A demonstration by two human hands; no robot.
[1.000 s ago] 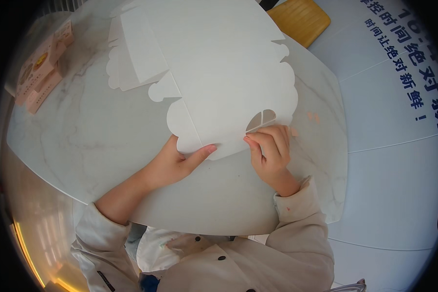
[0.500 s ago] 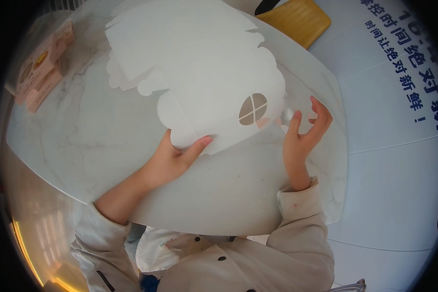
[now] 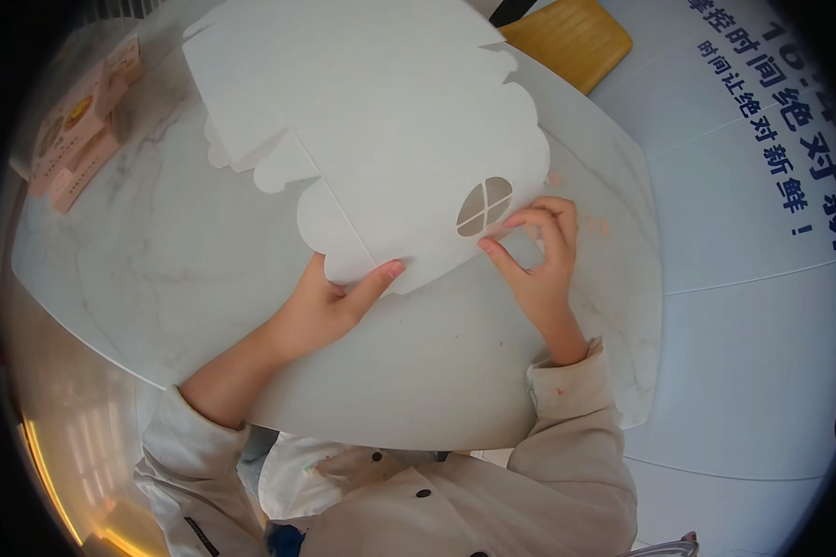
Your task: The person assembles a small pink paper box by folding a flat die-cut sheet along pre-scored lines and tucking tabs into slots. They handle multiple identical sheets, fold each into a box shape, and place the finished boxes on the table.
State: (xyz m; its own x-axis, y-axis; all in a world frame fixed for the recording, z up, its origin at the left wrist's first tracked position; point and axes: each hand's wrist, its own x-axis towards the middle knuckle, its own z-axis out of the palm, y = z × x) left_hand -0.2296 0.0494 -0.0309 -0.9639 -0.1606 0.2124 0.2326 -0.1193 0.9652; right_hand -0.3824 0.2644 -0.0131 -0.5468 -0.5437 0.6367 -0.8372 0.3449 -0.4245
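Note:
A large flat white cardboard blank (image 3: 390, 121) with scalloped edges lies on the white marble table (image 3: 158, 278). It has a round cut-out with crossed slits (image 3: 484, 206) near its right edge. My left hand (image 3: 330, 302) grips the blank's near edge, thumb on top. My right hand (image 3: 534, 260) pinches the blank's edge just beside the round cut-out with fingertip and thumb.
Pink flat boxes (image 3: 74, 125) lie at the table's far left. A wooden chair seat (image 3: 567, 37) stands beyond the table at the far right. The floor at the right is pale with blue lettering (image 3: 771, 121).
The blank has shifted and turned on the table, showing the round cut-out whole. My right hand let go, lifted away open, then came back to pinch the edge by the cut-out.

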